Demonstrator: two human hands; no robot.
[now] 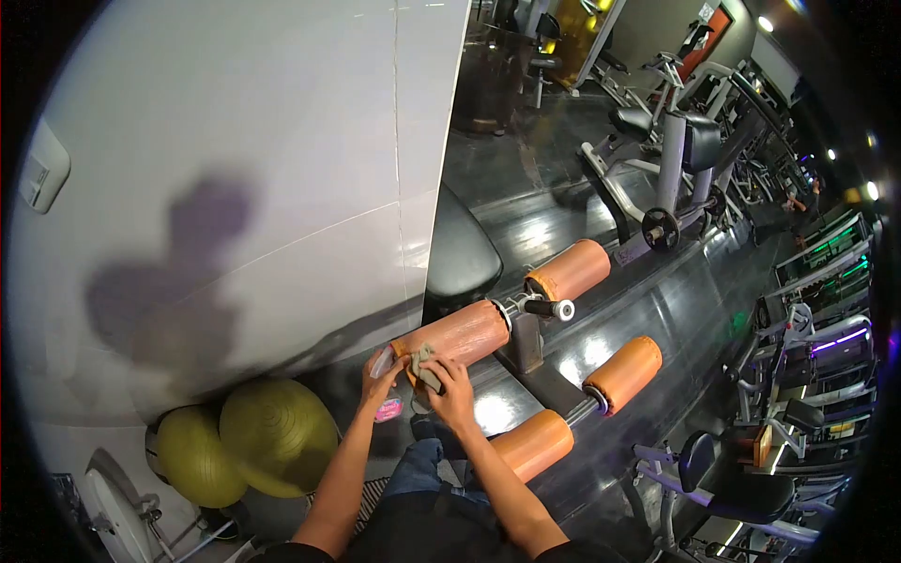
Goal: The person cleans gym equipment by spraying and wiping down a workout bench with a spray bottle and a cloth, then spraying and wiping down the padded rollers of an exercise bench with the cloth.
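Observation:
My left hand [378, 383] is closed around a clear plastic bottle with a pink label [389, 408], beside the near end of an orange-brown padded roller [460, 334]. A crumpled greyish cloth [420, 358] is bunched in the fingers of my right hand [452, 392], up against that same end of the roller. The two hands are close together, almost touching. The roller's covering looks worn and wrinkled, and its near end is partly hidden by my hands. A metal bar with a black handle [544, 308] joins it to a second padded roller [574, 269].
Two more orange rollers, one farther right [627, 373] and one near my legs [537, 443], sit lower on the frame. A white wall [282, 141] stands to the left, with green exercise balls [279, 436] below. A weight machine [671, 159] and other gym equipment are beyond.

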